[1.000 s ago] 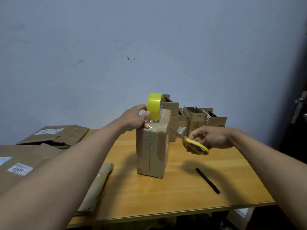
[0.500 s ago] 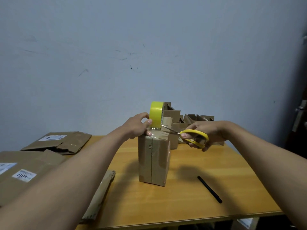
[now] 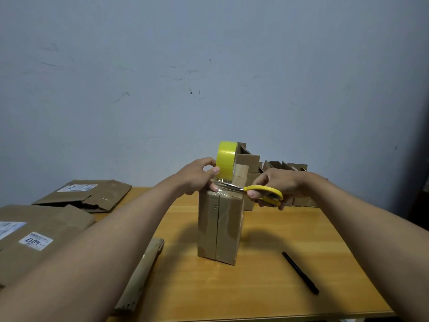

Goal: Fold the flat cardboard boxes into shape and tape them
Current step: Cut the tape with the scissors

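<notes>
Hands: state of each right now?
Left hand: holding the tape roll upright on the box.
Right hand: gripping the scissors.

Two bare forearms reach in from the near edge, uncovered from elbow to wrist (no cloth shows at either). The left hand (image 3: pixel 197 177) and right hand (image 3: pixel 278 182) wear nothing; fingernails are short and plain.

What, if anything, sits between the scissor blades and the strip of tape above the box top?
Nothing visible does. The scissors in the right hand already reach the clear tape stretched from the yellow roll held by the left hand to the box. The left fingers lie beside the blades, not across them.
</notes>
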